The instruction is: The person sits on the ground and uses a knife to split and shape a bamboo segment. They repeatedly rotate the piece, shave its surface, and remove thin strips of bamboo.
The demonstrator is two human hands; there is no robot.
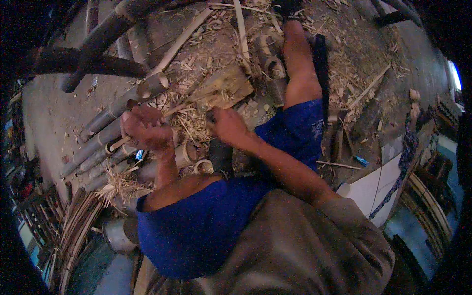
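My left hand (147, 129) is closed around a thin bamboo strip (120, 143). One pale end of the strip sticks out below the fist, and a thin length shows on its other side, pointing toward a wooden block (223, 88). To the right, my right hand (230, 127) is curled into a fist just in front of the block. Something dark shows at its fingers, too dim to name. Below that fist stands a dark upright piece (221, 156); whether the two are joined cannot be told. Pale shavings (194, 120) lie between the hands.
Several bamboo poles (110, 115) lie at the left, with cut hollow ends (204, 166) near my leg. Long split strips (187, 37) rest on the littered ground ahead. Bundled strips (81, 226) are at lower left, and white tiles (376, 184) at right.
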